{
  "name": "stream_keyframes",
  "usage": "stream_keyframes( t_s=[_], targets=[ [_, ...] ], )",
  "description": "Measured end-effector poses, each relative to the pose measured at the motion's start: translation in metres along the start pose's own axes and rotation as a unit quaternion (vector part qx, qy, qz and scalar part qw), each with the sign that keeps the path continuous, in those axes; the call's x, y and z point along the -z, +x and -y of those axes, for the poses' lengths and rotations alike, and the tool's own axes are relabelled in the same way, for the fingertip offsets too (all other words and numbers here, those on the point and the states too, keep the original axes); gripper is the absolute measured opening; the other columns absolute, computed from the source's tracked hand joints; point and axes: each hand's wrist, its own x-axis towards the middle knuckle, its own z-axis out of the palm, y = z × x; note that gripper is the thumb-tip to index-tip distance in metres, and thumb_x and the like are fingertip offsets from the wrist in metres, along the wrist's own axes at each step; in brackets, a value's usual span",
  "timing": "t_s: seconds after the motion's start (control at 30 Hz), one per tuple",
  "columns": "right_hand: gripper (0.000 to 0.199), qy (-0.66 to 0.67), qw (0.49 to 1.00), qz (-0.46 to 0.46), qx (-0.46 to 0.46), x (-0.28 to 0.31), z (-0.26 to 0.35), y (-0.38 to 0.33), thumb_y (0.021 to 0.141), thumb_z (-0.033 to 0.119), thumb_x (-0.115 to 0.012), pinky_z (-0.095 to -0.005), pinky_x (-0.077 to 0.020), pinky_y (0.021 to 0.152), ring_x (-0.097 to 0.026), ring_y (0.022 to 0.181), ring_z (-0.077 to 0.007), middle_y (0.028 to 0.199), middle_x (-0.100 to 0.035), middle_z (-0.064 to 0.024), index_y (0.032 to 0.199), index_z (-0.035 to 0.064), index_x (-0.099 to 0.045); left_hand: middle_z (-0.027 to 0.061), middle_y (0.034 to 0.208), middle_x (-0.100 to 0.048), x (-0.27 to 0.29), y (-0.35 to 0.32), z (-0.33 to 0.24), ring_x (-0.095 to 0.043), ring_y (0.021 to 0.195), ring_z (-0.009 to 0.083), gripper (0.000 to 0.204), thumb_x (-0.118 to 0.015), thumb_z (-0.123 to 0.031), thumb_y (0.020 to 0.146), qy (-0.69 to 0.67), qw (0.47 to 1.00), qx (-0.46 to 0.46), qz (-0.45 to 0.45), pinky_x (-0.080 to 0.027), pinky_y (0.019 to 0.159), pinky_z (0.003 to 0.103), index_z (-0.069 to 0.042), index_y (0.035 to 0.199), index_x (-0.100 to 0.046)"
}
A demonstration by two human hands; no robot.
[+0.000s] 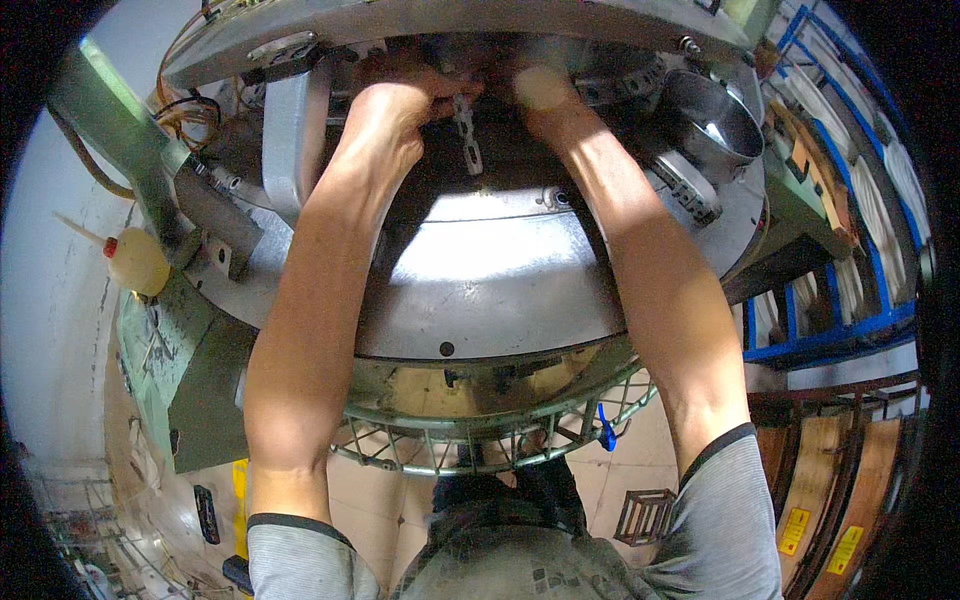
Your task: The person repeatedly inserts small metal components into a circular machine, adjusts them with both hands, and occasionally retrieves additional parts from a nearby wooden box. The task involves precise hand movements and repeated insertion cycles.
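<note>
- Your left hand (400,105) is up at the top of the round metal machine (480,290), fingers curled in under the upper plate (440,25); the thumb and fingers are closed around something small at the dark gap, but you cannot tell just what they pinch.
- A small perforated metal strip (467,135) hangs just below that hand, between your two hands, touching or nearly touching the left fingertips.
- Your right hand (540,85) reaches into the same dark gap, just beside the left; it is blurred and half hidden in shadow, so its grip cannot be told.
- Both forearms stretch over the shiny curved cover of the machine.
- To the right sits a polished metal funnel (715,115) on the machine's rim.
- To the left, well apart from your hands, stands a yellowish oil bottle (135,262) with a red cap.
- Below the machine runs a wire ring frame (480,440).
- Blue racks (860,300) stand on the far right.
</note>
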Motion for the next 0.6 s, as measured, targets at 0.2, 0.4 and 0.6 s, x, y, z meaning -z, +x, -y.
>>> stream_keyframes(
  t_s=[0.2,0.4,0.6],
  targets=[
    [0.022,-0.072,0.985,-0.112,0.111,-0.008,-0.044,0.025,0.093,0.012,-0.058,-0.0352,-0.0532,0.083,-0.063,0.092,-0.0218,0.103,-0.066,-0.0102,0.113,0.0049,-0.063,0.0097,0.093,-0.068,0.002,-0.001,-0.002,-0.066,0.081,0.0213,0.03,-0.074,0.005,0.075,-0.009,1.0,0.016,-0.003,-0.055,0.065,0.028,-0.004,0.102,-0.065],
    [0.024,-0.037,0.982,-0.12,0.144,-0.012,-0.041,0.023,0.092,0.024,-0.064,-0.0345,-0.0536,0.079,-0.065,0.089,-0.0227,0.099,-0.068,-0.0096,0.107,0.0052,-0.068,0.0149,0.106,-0.064,-0.004,-0.004,0.0,-0.068,0.091,0.0291,0.025,-0.055,-0.001,0.092,0.003,0.999,-0.018,-0.049,-0.062,0.076,0.04,-0.004,0.117,-0.057],
    [0.034,-0.442,0.887,-0.134,-0.004,-0.036,0.008,-0.027,0.08,0.041,-0.073,-0.0366,-0.0545,0.078,-0.069,0.083,-0.0282,0.092,-0.072,-0.0105,0.096,0.0102,-0.075,0.0143,0.11,-0.064,-0.005,-0.002,0.0,-0.067,0.094,0.0279,0.024,-0.055,-0.005,0.095,-0.084,0.994,-0.044,-0.059,-0.061,0.078,0.04,-0.005,0.119,-0.057]
  ],
)
